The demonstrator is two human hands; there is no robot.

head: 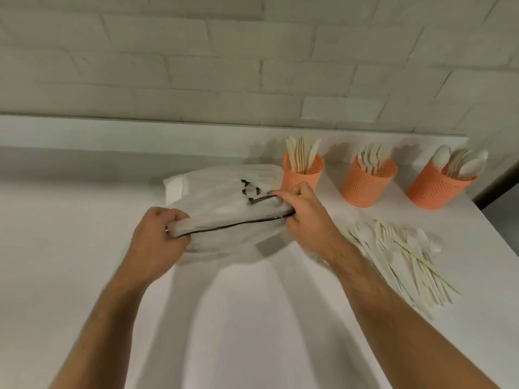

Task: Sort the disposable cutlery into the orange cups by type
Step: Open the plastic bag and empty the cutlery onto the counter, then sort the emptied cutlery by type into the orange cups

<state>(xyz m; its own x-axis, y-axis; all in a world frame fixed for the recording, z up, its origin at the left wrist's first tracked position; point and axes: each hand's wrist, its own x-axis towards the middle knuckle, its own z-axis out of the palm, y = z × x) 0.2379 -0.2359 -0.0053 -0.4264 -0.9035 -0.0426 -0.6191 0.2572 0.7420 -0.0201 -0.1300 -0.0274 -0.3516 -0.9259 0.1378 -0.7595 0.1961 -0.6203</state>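
Between the hands, a thin, crinkled plastic bag (224,203) is looking matt; right of them, perforated plastic orange cups (366,181), smooth pale cutlery (404,256), matt white worktop (70,220).

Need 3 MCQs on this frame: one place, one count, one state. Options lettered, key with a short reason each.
1. Where is the loose cutlery pile?
A. right of the bag
B. inside the bag
C. on the shelf

2. How many orange cups stand on the table?
A. two
B. three
C. five

3. What grips the white bag?
A. left hand only
B. neither hand
C. both hands

Key: 1 A, the pile lies right of the bag; 2 B, three in a row; 3 C, left hand and right hand curl fingers on its zipped edge.
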